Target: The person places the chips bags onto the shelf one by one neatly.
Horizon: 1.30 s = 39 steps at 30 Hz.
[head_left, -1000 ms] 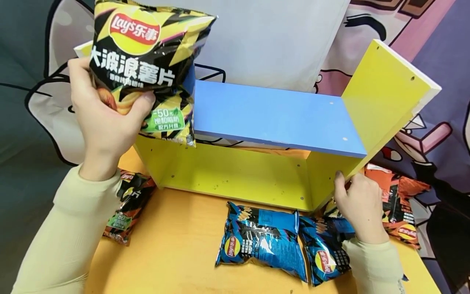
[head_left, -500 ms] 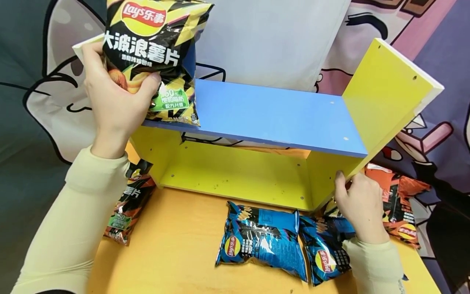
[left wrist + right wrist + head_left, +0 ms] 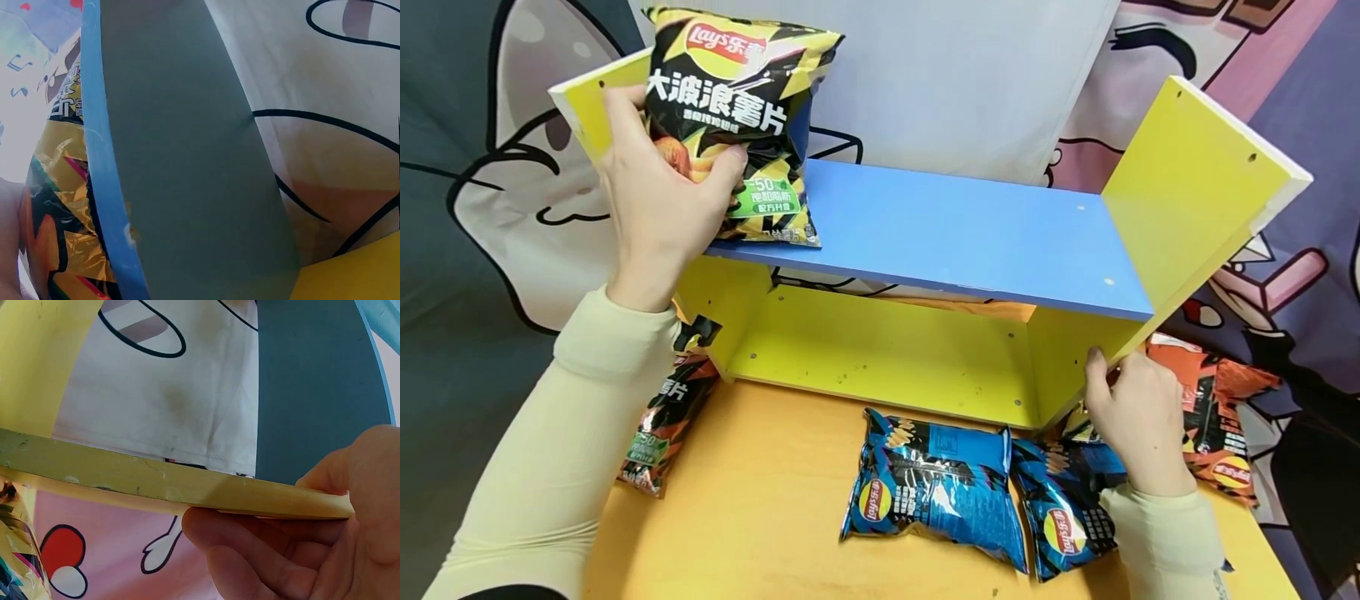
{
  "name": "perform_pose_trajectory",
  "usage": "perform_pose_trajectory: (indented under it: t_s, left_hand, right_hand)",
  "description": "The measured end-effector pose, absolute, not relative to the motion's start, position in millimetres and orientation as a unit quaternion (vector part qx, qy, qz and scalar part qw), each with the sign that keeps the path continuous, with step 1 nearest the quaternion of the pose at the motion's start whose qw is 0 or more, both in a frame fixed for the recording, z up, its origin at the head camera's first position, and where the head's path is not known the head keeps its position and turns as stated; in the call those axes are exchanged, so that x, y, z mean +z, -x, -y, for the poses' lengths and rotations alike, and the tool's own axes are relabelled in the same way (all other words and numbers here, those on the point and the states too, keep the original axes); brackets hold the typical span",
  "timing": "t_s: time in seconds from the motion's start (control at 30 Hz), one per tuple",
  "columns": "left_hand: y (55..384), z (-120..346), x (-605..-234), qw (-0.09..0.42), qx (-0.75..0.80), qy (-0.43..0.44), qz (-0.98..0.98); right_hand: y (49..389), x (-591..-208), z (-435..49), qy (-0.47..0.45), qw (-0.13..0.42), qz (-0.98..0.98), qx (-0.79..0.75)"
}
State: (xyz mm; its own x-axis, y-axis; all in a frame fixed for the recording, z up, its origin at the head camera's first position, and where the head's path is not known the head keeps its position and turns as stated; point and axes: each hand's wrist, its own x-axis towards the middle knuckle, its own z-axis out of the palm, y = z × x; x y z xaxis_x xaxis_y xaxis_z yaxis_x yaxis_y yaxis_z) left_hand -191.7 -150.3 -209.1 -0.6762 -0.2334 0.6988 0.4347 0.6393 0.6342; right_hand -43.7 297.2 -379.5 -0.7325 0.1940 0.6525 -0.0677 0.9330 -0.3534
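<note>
Pinch lightly, bag (image 3: 718, 100) upright
Your left grip (image 3: 662, 196) holds it, shelf (image 3: 940, 229) rightward; brace the panel (image 3: 1202, 171) your right grip (image 3: 1138, 421) clasps.

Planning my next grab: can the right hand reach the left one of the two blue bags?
Probably yes, though the right hand grips the yellow side panel and would first need to let go; the left blue bag lies uncovered on the table.
</note>
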Motion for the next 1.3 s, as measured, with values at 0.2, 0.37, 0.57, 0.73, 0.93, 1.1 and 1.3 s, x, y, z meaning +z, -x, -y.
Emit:
perform_pose_trajectory:
  t_s: [0.2,0.37,0.57,0.73,0.93,1.1,1.3]
  left_hand:
    - [191.4,148.9,-207.9,0.385,-0.395,0.045,0.833]
    - [189.8,147.8,-206.6,0.377,-0.365,0.042,0.850]
    - [187.7,148.2,-204.5,0.381,-0.322,0.049,0.865]
    - [186.4,149.3,-204.4,0.388,-0.290,0.068,0.872]
    - [185.5,152.1,-204.8,0.376,-0.282,0.092,0.878]
    - [185.5,153.6,-202.9,0.354,-0.280,0.097,0.887]
    - [184.0,154.2,-200.3,0.342,-0.282,0.106,0.890]
  right_hand:
    - [44.0,-378.7,-297.2,0.028,0.370,0.911,0.178]
    - [44.5,-378.1,-296.7,0.027,0.369,0.912,0.178]
    - [44.3,-377.7,-296.4,0.028,0.368,0.913,0.177]
    - [43.7,-377.5,-296.0,0.028,0.366,0.913,0.178]
    - [43.5,-376.8,-295.6,0.030,0.366,0.913,0.178]
    - [43.0,-376.5,-295.8,0.030,0.365,0.913,0.177]
    - [42.9,-376.5,-295.5,0.033,0.363,0.914,0.177]
